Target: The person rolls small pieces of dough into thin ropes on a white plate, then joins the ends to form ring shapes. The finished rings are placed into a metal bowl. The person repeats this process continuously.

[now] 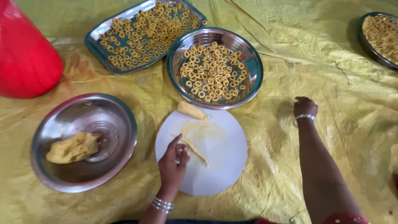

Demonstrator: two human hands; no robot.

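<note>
My left hand [173,162] rests on a round white board [219,166], its fingertips touching the near end of a thin rolled strip of yellow dough [198,153]. A short thick piece of dough [190,110] lies at the board's far edge. My right hand [305,106] is closed in a fist and pressed on the yellow sheet [323,70], to the right of the board, holding nothing I can see. A round steel plate [253,79] just beyond the board holds several small dough rings [212,72].
A steel bowl [120,124] at the left holds a lump of dough [73,147]. A rectangular steel tray [94,41] of rings lies at the back, another plate of rings [375,54] at the far right. A red container [25,54] stands at the far left.
</note>
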